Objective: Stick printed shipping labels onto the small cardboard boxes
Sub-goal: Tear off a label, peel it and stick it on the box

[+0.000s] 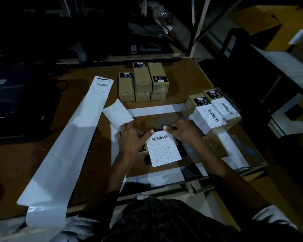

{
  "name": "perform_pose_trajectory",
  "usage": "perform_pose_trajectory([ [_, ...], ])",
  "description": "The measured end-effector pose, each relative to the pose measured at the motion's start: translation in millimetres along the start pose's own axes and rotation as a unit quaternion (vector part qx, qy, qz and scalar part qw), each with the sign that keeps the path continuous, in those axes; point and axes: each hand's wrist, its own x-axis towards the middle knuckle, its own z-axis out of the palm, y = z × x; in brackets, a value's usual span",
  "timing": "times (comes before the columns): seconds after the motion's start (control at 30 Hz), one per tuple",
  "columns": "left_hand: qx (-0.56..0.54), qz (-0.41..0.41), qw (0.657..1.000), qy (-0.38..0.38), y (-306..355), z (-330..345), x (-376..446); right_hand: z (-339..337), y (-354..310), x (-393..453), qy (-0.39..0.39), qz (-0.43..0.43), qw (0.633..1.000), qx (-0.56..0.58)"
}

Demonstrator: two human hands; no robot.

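A white shipping label (163,149) with a barcode lies over a small dark-topped cardboard box (143,155) at the table's centre; the box is mostly hidden. My left hand (131,138) pinches the label's top left corner. My right hand (181,130) pinches its top right corner. Two labelled boxes (213,110) stand to the right. A stack of unlabelled brown boxes (143,82) sits farther back. A long strip of label backing paper (73,137) runs down the left, with one printed label (101,85) at its far end.
A loose white backing sheet (117,114) lies beside my left hand. A dark printer-like machine (16,105) stands at the left. White tape lines (154,109) mark the brown table (16,163). Shelving and a metal frame (198,27) rise behind and to the right.
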Motion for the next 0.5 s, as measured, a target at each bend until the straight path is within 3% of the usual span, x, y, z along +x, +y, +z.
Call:
perform_pose_trajectory([
  [0.07,-0.004,0.033,0.999,0.024,0.8,-3.4,-3.6,10.6,4.6,-7.2,0.071,-0.050,0.994,0.073],
  [0.13,0.000,0.108,0.993,0.039,0.4,-7.1,-10.2,19.6,13.7,-17.4,0.096,-0.093,0.981,0.141],
  [0.27,-0.031,0.163,0.985,-0.044,1.4,-8.7,-30.8,29.5,34.1,-41.7,0.054,-0.123,0.978,0.161],
  [0.5,-0.029,0.161,0.986,-0.037,-3.1,-7.3,-30.1,29.4,29.8,-45.3,0.025,-0.122,0.981,0.152],
])
